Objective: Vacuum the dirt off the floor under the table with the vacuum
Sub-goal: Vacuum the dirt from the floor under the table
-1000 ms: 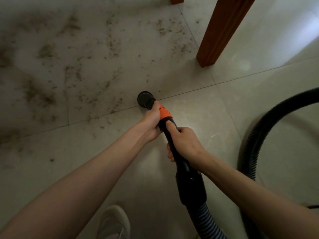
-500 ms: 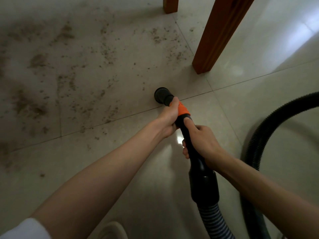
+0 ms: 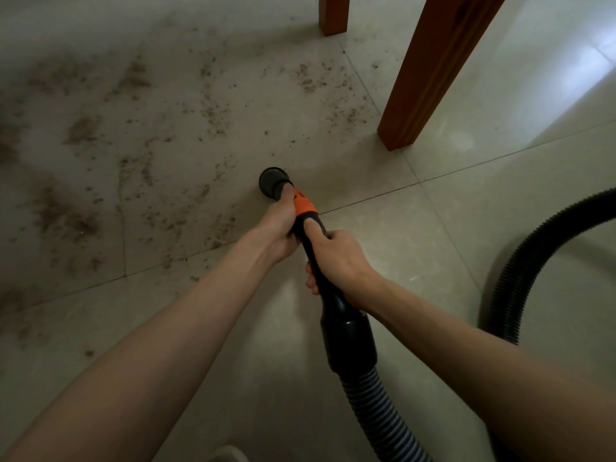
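A black vacuum wand [image 3: 346,328] with an orange collar [image 3: 303,205] points down and away from me, its round nozzle [image 3: 271,181] at the pale tiled floor. My left hand [image 3: 278,228] grips the wand just behind the nozzle, by the orange collar. A little further back my right hand [image 3: 340,258] grips the black tube. Brown dirt [image 3: 140,168] lies scattered over the tiles to the left of and beyond the nozzle, in the table's shadow.
Two brown wooden table legs stand ahead: a near one [image 3: 423,75] right of the nozzle, a far one [image 3: 333,13] at the top. The ribbed black hose [image 3: 526,261] loops over the floor on the right. A pale shoe tip [image 3: 230,455] shows at the bottom edge.
The nozzle has swung right and back left across the tile joint, now lying a little farther from the near table leg. Both hands keep their grip on the wand.
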Tool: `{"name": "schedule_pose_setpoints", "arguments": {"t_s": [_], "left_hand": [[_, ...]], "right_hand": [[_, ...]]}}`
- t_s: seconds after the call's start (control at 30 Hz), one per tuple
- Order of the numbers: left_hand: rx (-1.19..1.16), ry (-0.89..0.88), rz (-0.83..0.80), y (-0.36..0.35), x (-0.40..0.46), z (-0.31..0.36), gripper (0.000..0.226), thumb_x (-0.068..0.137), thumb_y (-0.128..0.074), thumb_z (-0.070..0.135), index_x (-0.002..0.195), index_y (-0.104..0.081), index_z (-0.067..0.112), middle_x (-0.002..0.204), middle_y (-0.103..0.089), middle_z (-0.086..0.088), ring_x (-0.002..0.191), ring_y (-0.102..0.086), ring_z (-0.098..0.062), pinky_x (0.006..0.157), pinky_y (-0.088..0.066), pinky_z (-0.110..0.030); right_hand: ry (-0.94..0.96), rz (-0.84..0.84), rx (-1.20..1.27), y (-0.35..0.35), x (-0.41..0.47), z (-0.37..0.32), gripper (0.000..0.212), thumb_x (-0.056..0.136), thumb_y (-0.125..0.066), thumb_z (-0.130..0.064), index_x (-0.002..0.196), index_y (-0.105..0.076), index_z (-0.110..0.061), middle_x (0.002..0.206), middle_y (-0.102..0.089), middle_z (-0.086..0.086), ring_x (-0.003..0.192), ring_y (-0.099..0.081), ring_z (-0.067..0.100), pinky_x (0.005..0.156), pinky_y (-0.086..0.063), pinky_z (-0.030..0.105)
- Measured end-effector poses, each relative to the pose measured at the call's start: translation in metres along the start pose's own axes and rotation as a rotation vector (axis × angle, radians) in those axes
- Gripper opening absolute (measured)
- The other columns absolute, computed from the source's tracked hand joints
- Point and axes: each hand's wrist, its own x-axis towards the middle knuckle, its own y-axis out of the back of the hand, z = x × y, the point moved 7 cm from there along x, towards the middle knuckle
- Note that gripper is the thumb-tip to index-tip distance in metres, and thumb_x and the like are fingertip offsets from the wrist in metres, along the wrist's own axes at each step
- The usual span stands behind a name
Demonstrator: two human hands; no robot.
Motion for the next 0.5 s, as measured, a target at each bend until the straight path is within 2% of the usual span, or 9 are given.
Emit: {"name": "schedule_pose_setpoints", "arguments": {"t_s": [0.13,0.3,0.4,0.5], "left_hand": [[0.043,0.012,-0.044,-0.015,0.002,-0.002,0.039,0.098,-0.039,0.043,0.079,-0.051,0.011,0.071,-0.050,-0.002,0.060,-0.050,-0.012,0.055,-0.044,-0.024],[0.045,0.024,-0.068,-0.022,0.005,0.004,0.040,0.098,-0.039,0.045,0.083,-0.051,0.010,0.069,-0.049,-0.003,0.059,-0.050,-0.013,0.057,-0.046,-0.026],[0.036,0.033,-0.038,-0.009,0.011,0.011,0.041,0.097,-0.037,0.048,0.101,-0.052,0.009,0.073,-0.051,-0.004,0.062,-0.051,-0.013,0.055,-0.044,-0.026],[0.035,0.024,-0.008,0.005,0.018,0.023,0.042,0.097,-0.035,0.050,0.095,-0.052,0.012,0.075,-0.050,-0.004,0.064,-0.051,-0.015,0.051,-0.046,-0.026]], "right_hand": [[0.018,0.054,-0.022,0.012,0.001,0.000,0.037,0.097,-0.043,-0.040,0.084,-0.054,-0.007,0.059,-0.055,0.007,0.038,-0.052,0.015,0.041,-0.045,0.023],[0.042,0.058,-0.038,0.014,0.006,-0.009,0.036,0.097,-0.043,-0.040,0.084,-0.053,-0.007,0.058,-0.055,0.007,0.038,-0.053,0.015,0.041,-0.046,0.023],[0.049,0.002,-0.028,0.004,0.012,-0.016,0.037,0.097,-0.045,-0.039,0.083,-0.053,-0.005,0.058,-0.055,0.008,0.038,-0.054,0.016,0.041,-0.047,0.022],[0.031,-0.130,-0.006,-0.012,0.014,-0.020,0.043,0.096,-0.046,-0.043,0.083,-0.052,-0.004,0.056,-0.058,0.010,0.045,-0.057,0.022,0.050,-0.051,0.028]]}}
